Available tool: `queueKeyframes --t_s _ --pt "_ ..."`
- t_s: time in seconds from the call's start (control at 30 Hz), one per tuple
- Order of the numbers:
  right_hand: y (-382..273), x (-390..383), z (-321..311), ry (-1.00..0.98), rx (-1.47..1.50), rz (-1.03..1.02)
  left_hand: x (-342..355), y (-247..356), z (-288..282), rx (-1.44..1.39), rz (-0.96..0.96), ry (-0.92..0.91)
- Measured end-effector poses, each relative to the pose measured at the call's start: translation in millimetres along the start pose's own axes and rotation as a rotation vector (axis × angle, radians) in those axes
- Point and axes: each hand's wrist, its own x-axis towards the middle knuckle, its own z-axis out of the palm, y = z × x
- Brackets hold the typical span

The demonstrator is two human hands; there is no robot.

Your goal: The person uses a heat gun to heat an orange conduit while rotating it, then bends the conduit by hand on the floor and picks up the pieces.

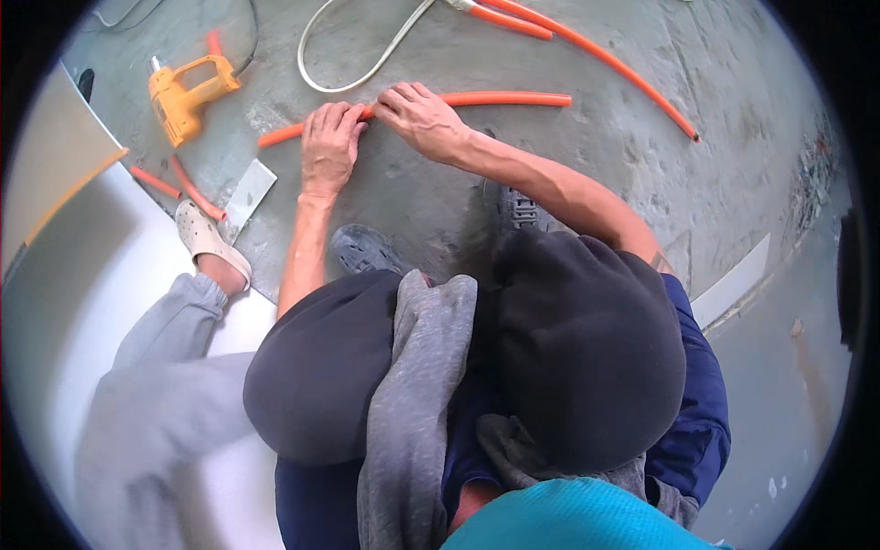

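Observation:
An orange plastic pipe [509,98] lies crosswise just above the floor in front of me, slightly bent, its two ends sticking out past my hands. My left hand [331,147] is closed over its left part, fingers curled down across it. Close beside it, my right hand [420,117] grips the same pipe nearer the middle, knuckles up. Only a short bit of orange shows between the two hands. The undersides of my fingers are hidden.
A yellow heat gun [183,99] with a cord lies at the far left. Short orange pipe pieces [197,190] and a white tile strip [249,194] lie below it. A white cable [368,77] loops beyond my hands; longer orange pipe [632,73] curves right. Another person's clog [207,236] is at left.

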Motion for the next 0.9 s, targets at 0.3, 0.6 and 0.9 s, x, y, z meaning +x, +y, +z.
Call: queueKeyframes --t_s 0.3,0.6,0.9 --pt "43 -56 -21 0.121 -0.044 0.052 2 -20 -2 0.034 0.080 -0.002" --pt "94 -149 -101 0.110 -0.134 0.287 -8 -55 -24 0.064 0.060 -0.049" --pt "117 -209 -143 0.068 -0.205 0.587 -50 -117 -57 0.208 -0.114 0.000"
